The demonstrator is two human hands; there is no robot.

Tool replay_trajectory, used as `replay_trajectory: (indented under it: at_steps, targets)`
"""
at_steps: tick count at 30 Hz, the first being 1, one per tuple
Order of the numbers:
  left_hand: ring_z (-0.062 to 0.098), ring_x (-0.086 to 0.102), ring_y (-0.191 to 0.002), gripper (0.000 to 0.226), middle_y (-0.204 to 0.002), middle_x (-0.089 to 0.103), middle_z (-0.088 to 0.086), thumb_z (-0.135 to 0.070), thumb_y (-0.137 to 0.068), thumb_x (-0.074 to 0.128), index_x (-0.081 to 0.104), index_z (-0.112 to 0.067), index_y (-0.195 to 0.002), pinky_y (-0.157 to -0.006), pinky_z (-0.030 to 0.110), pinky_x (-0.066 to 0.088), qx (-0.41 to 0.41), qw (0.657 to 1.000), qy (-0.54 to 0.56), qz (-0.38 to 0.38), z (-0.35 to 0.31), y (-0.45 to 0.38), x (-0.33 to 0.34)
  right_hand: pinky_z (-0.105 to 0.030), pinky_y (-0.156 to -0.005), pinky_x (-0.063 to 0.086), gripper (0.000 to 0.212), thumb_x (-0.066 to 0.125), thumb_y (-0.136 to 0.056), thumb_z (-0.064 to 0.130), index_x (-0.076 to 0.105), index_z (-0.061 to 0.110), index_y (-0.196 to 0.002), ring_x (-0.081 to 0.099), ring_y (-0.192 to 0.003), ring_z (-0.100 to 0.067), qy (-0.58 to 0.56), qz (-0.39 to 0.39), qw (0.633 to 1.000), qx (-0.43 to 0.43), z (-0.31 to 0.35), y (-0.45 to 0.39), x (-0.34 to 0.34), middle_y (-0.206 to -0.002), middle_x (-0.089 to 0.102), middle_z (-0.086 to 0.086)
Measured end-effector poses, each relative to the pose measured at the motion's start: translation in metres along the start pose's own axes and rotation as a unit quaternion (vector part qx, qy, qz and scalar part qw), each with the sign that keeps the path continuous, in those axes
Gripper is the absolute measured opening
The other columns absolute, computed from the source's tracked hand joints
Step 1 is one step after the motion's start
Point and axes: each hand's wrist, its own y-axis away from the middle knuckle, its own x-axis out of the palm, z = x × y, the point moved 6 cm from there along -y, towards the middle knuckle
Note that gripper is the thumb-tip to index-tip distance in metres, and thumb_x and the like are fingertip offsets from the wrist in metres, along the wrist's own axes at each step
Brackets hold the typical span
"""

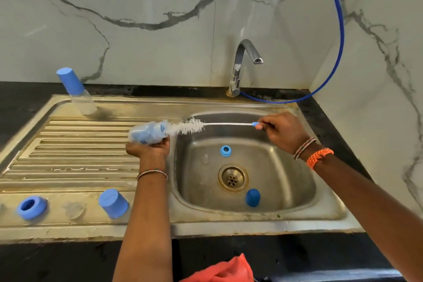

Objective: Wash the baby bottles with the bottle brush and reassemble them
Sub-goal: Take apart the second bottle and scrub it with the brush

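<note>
The left hand (150, 147) cradles the clear, blue-printed plastic baby bottle (148, 133) on its side over the ribbed steel draining board (68, 144), fingers curled round it, mouth turned towards the basin, probably so the brush can slide straight in. The right hand (282, 133) pinches the blue tip of the thin white wire-handled bottle brush (190, 126), its soft bristles just at the bottle's mouth. Blue plastic screw rings and caps lie apart on the board and in the steel sink basin (286, 181), while a second capped bottle (76, 91) stands upright behind.

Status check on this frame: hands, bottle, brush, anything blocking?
Left hand grips bottle sideways. Right hand pinches brush handle, bristles at bottle mouth. Nothing in the way.
</note>
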Motion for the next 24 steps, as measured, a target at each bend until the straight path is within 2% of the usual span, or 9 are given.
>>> replay_trajectory:
  at_steps: [5, 7, 10, 12, 14, 16, 18, 22, 24]
  targets:
    - [0.029, 0.062, -0.084, 0.033, -0.082, 0.064, 0.012, -0.036, -0.093, 0.035, 0.059, -0.012, -0.092, -0.073, 0.039, 0.053, 0.025, 0.997, 0.03, 0.068, -0.01, 0.008, 0.01, -0.034, -0.063, 0.044, 0.034, 0.059, -0.09, 0.019, 0.064, 0.031, -0.058, 0.053, -0.057, -0.014, -0.097, 0.093, 0.987, 0.088, -0.013, 0.001, 0.021, -0.058, 0.062, 0.001]
    - [0.028, 0.061, -0.086, 0.034, -0.082, 0.064, 0.01, -0.032, -0.092, 0.034, 0.061, -0.011, -0.086, -0.082, 0.038, 0.05, 0.023, 0.994, 0.032, 0.102, -0.009, 0.01, 0.012, -0.032, -0.063, 0.044, 0.026, 0.059, -0.09, 0.017, 0.07, 0.026, -0.068, 0.053, -0.059, -0.011, -0.064, 0.063, 0.992, 0.088, -0.016, 0.003, 0.019, -0.062, 0.062, 0.006]
    - [0.034, 0.055, -0.107, 0.043, -0.106, 0.059, 0.016, -0.042, -0.087, 0.037, 0.06, -0.013, -0.109, -0.101, 0.049, 0.037, 0.016, 0.995, 0.018, 0.1, -0.002, 0.009, 0.01, -0.037, -0.065, 0.052, 0.013, 0.064, -0.087, 0.016, 0.076, 0.015, -0.093, 0.063, -0.073, -0.02, -0.016, -0.023, 0.998, 0.06, -0.014, 0.006, 0.008, -0.08, 0.071, -0.001]
    - [0.033, 0.056, -0.102, 0.047, -0.104, 0.057, 0.016, -0.05, -0.086, 0.04, 0.056, -0.014, -0.113, -0.099, 0.048, 0.039, 0.021, 0.995, 0.017, 0.1, 0.002, 0.009, 0.012, -0.038, -0.065, 0.053, 0.014, 0.068, -0.084, 0.012, 0.075, 0.012, -0.096, 0.063, -0.074, -0.023, -0.019, -0.054, 0.998, 0.033, -0.012, 0.005, 0.006, -0.081, 0.07, -0.004]
    - [0.025, 0.056, -0.083, 0.039, -0.087, 0.053, 0.01, -0.052, -0.088, 0.042, 0.051, -0.015, -0.097, -0.086, 0.042, 0.045, 0.03, 0.994, 0.013, 0.101, 0.003, 0.008, 0.015, -0.039, -0.067, 0.052, 0.016, 0.071, -0.08, 0.007, 0.075, 0.011, -0.094, 0.061, -0.073, -0.022, -0.032, -0.072, 0.996, 0.029, -0.014, 0.003, 0.007, -0.081, 0.068, -0.003]
    - [0.022, 0.055, -0.077, 0.036, -0.082, 0.05, 0.007, -0.05, -0.086, 0.049, 0.048, -0.014, -0.092, -0.083, 0.041, 0.046, 0.011, 0.994, 0.009, 0.106, 0.004, 0.004, 0.016, -0.039, -0.068, 0.051, 0.014, 0.072, -0.079, 0.008, 0.076, 0.012, -0.091, 0.061, -0.072, -0.021, -0.045, -0.084, 0.994, 0.043, -0.015, 0.004, 0.006, -0.08, 0.068, -0.003]
    - [0.024, 0.059, -0.081, 0.033, -0.087, 0.056, 0.009, -0.042, -0.082, 0.056, 0.054, -0.012, -0.094, -0.089, 0.041, 0.047, 0.001, 0.994, 0.017, 0.109, 0.0, -0.002, 0.014, -0.037, -0.068, 0.052, 0.008, 0.068, -0.084, 0.015, 0.076, 0.015, -0.084, 0.062, -0.072, -0.02, -0.066, -0.05, 0.994, 0.074, -0.016, 0.006, 0.01, -0.078, 0.071, -0.003]
    - [0.028, 0.058, -0.094, 0.046, -0.099, 0.056, 0.015, -0.03, -0.066, 0.064, 0.054, -0.008, -0.105, -0.097, 0.043, 0.046, 0.004, 0.991, 0.015, 0.133, -0.003, -0.003, 0.018, -0.039, -0.066, 0.047, 0.036, 0.054, -0.094, 0.022, 0.067, 0.023, -0.061, 0.05, -0.055, -0.016, -0.15, 0.124, 0.971, 0.138, -0.024, 0.013, 0.035, -0.058, 0.06, -0.004]
    - [0.03, 0.057, -0.091, 0.042, -0.095, 0.055, 0.017, -0.031, -0.076, 0.056, 0.05, -0.006, -0.109, -0.095, 0.045, 0.046, -0.008, 0.991, 0.021, 0.131, -0.001, -0.003, 0.019, -0.036, -0.064, 0.045, 0.032, 0.057, -0.093, 0.024, 0.067, 0.024, -0.062, 0.047, -0.054, -0.013, -0.158, 0.128, 0.968, 0.148, -0.027, 0.018, 0.036, -0.055, 0.056, 0.002]
